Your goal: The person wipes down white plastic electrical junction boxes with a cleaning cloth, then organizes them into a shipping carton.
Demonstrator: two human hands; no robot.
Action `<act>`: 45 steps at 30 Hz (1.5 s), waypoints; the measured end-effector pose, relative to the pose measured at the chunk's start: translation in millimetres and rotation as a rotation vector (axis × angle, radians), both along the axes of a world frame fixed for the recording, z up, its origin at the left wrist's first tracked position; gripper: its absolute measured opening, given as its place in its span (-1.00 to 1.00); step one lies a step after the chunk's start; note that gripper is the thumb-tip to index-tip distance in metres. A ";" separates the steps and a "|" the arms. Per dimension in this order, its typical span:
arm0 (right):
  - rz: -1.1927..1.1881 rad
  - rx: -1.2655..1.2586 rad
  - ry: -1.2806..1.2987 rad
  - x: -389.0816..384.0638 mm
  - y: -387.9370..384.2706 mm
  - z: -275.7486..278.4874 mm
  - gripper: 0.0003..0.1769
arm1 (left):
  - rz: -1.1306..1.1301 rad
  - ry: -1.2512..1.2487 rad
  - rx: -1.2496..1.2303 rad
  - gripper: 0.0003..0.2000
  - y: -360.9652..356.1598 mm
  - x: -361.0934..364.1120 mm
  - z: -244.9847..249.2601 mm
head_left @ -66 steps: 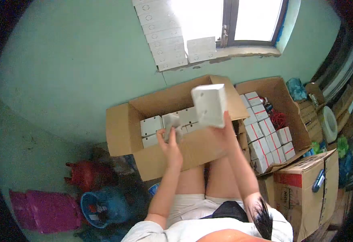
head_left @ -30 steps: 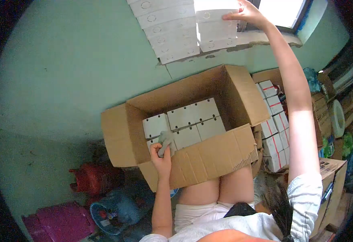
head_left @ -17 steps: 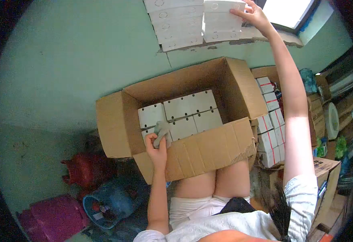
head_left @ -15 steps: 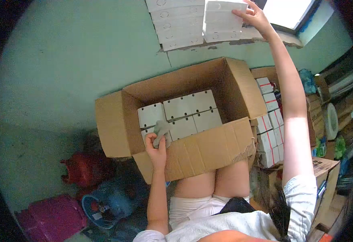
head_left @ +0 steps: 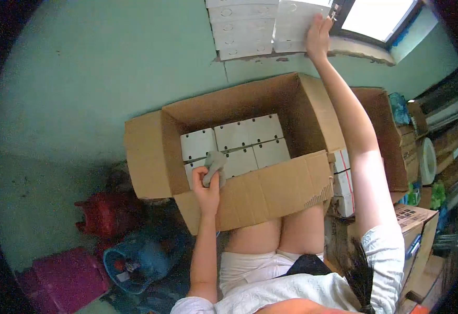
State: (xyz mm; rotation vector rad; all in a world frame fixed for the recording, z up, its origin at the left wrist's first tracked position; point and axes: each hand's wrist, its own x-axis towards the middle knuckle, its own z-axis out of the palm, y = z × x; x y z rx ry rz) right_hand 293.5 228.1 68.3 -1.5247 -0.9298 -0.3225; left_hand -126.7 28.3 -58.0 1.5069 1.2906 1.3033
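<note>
— Can you read any words here?
— No. The cardboard box (head_left: pixel 416 222) far to the right of the left hand (head_left: pixel 206 187) has dark print on top. It is too small and blurry to read.

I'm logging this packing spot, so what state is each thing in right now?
Large brown cardboard carton: flaps open, partly filled.
White square boxes inside it: lying flat in rows.
Crumpled grey cloth: gripped by the left hand.
White box stack on the window sill: upright, right hand flat against it.
Second brown carton at the right: open.
</note>
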 end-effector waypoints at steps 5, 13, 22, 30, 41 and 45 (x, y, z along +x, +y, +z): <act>-0.130 -0.124 0.110 -9.6 6.3 3.4 -0.25 | -0.020 -0.042 0.013 -0.79 1.6 -3.8 -7.8; -0.081 -0.039 0.124 6.0 3.1 1.4 -0.28 | -0.022 -0.056 -0.070 -0.80 -0.4 -5.1 -4.4; -0.279 0.235 -0.585 -75.0 -40.4 -67.6 -0.54 | 0.092 -0.330 -0.185 -0.77 0.8 -0.4 3.0; 0.820 -1.351 -0.638 -108.5 -72.4 -213.2 -0.13 | -0.013 -0.226 -0.132 -0.75 2.2 -6.4 5.9; 0.656 -1.507 -0.446 -103.6 -57.2 -218.3 0.32 | -0.009 -0.279 -0.174 -0.78 4.7 -7.0 -2.4; 0.710 -1.384 -0.434 -91.8 -63.9 -235.7 0.12 | 0.005 -0.300 -0.213 -0.77 2.5 -5.1 2.6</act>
